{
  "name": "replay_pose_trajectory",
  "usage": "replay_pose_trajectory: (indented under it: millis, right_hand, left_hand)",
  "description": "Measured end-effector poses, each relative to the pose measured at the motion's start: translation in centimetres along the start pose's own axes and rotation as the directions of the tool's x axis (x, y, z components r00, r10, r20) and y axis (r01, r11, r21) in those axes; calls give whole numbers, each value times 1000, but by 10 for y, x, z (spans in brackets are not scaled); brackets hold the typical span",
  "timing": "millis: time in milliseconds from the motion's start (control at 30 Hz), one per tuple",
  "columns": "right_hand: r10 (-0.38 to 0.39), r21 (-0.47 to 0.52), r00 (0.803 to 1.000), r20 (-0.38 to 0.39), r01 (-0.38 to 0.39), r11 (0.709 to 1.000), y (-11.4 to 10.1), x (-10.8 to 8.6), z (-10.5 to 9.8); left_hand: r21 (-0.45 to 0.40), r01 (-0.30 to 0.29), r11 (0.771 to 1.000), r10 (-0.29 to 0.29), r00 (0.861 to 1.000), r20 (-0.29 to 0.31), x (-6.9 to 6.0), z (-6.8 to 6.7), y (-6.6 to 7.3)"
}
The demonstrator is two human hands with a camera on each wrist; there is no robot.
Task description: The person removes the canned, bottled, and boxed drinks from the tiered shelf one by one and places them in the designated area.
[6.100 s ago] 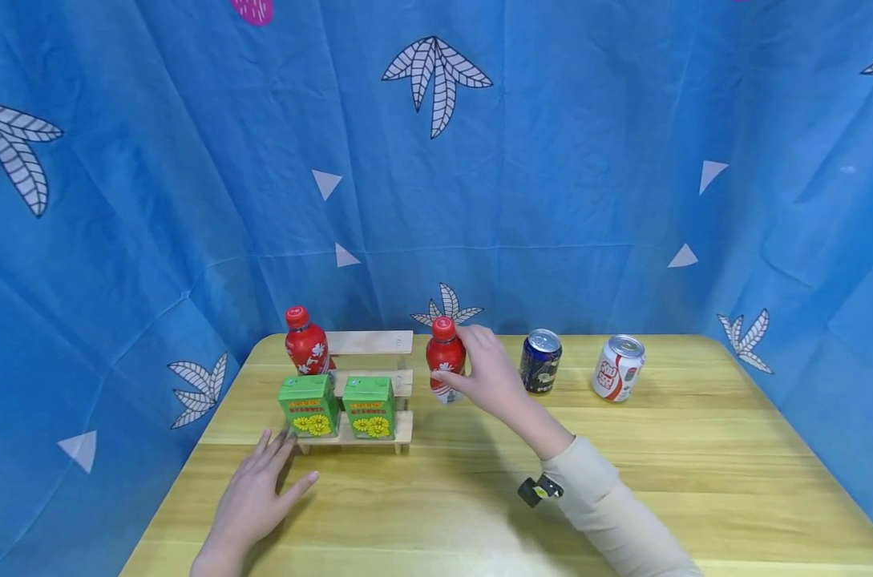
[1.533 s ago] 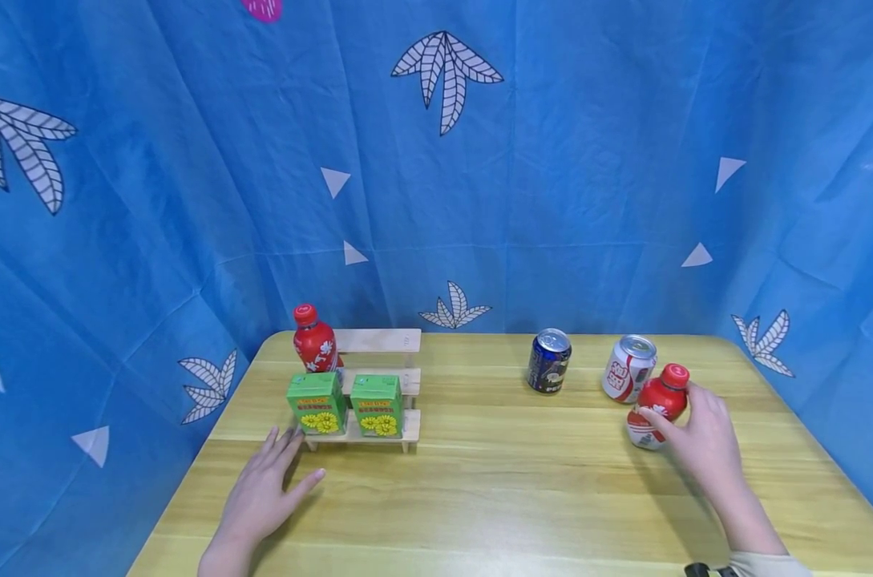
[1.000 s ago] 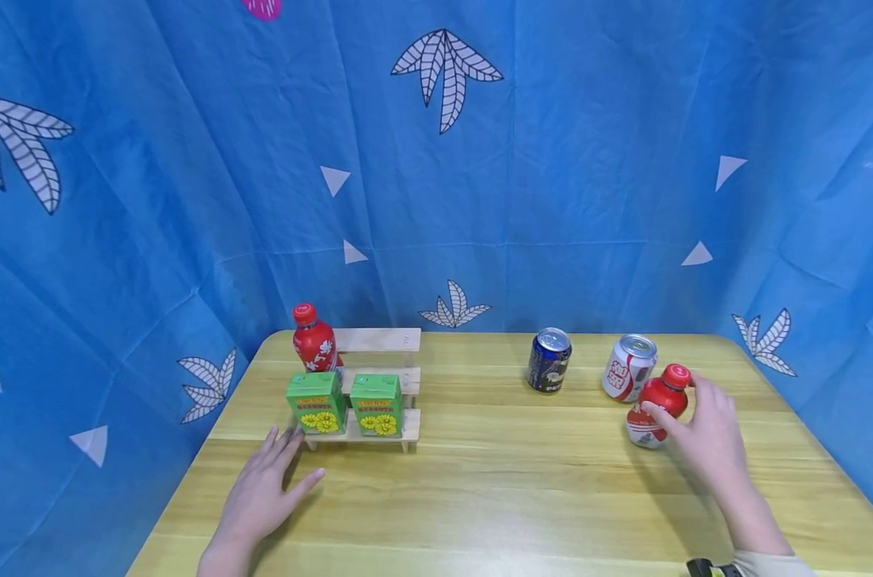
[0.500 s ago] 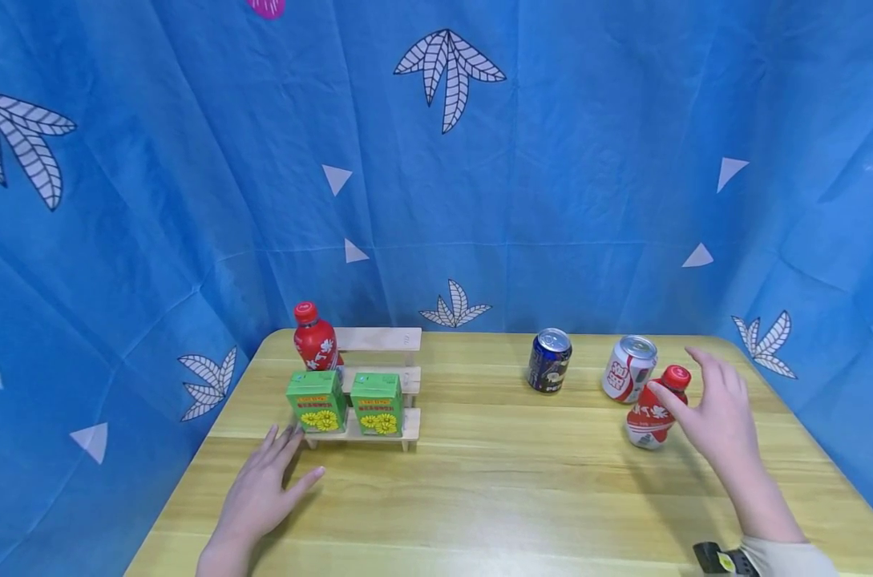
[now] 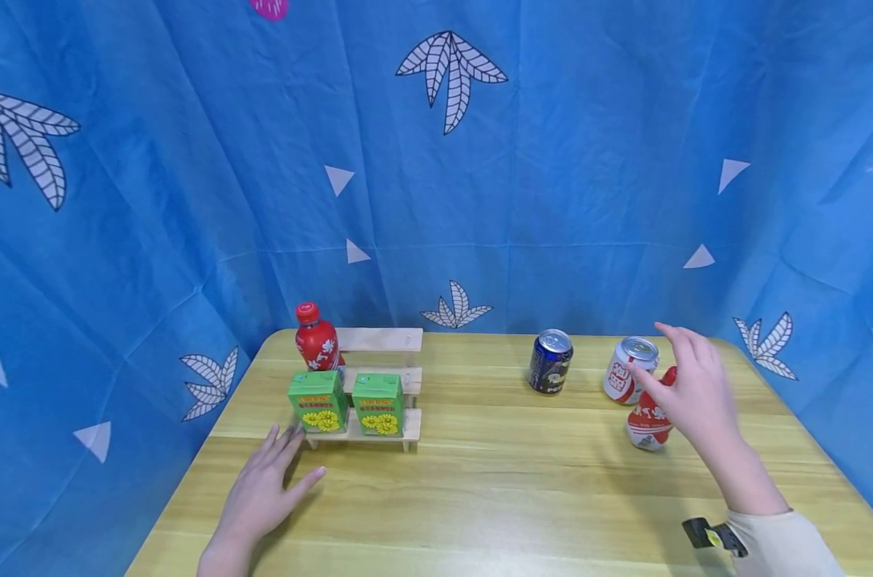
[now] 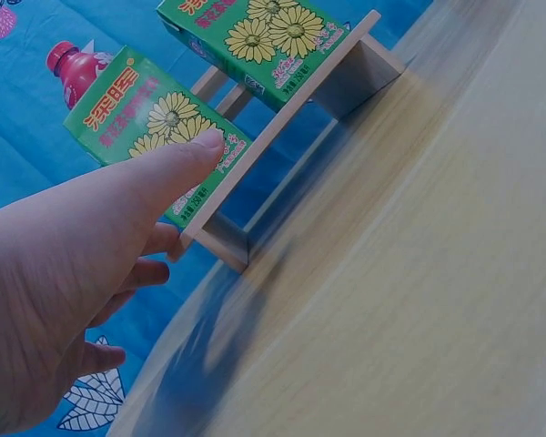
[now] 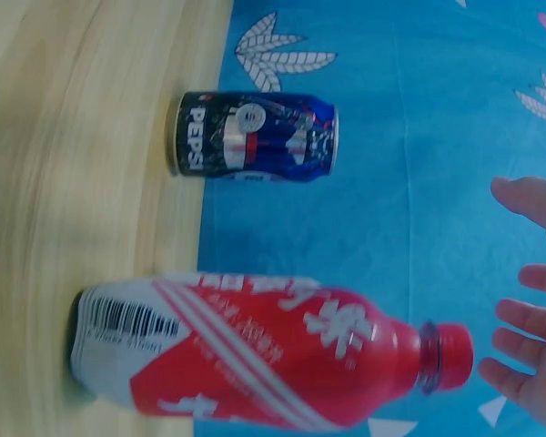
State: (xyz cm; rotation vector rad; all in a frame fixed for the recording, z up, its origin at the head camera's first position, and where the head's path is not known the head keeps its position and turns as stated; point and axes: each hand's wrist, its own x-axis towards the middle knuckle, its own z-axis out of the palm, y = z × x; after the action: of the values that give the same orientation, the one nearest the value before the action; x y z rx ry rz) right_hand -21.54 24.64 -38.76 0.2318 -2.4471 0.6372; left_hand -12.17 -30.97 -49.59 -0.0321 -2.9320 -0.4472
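My right hand [image 5: 701, 401] is raised over a red bottle [image 5: 649, 423] with spread fingers and holds nothing. In the right wrist view the bottle [image 7: 273, 350] stands on the table, its red cap just apart from the fingers [image 7: 528, 350]. Behind it is a white and red can [image 5: 627, 373], partly covered by my hand in the head view. My left hand [image 5: 263, 487] lies with extended fingers at the front left corner of a stepped wooden rack [image 5: 378, 340]. Two green drink cartons [image 5: 319, 405] stand on its lowest step, and another red bottle [image 5: 317, 340] stands behind the left carton.
A dark blue Pepsi can [image 5: 551, 362] stands toward the back, left of the white can. The wooden table [image 5: 479, 497] reaches back to a blue patterned curtain [image 5: 551, 200], which also hangs along both sides.
The red bottle has gone from beside the rack to in front of the white can. My right hand has let go of it and risen. My left hand has stayed put.
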Motion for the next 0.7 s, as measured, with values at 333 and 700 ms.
replay_pose_trajectory:
  millis: [333, 700]
  right_hand:
    - [-79, 44, 996, 28, 78, 996, -22, 10, 17]
    - [-219, 81, 976, -1, 218, 972, -44, 21, 45]
  left_hand:
    - [5, 0, 1000, 0, 1000, -4, 2, -1, 0]
    - [2, 5, 1000, -5, 1000, 2, 1, 1, -2]
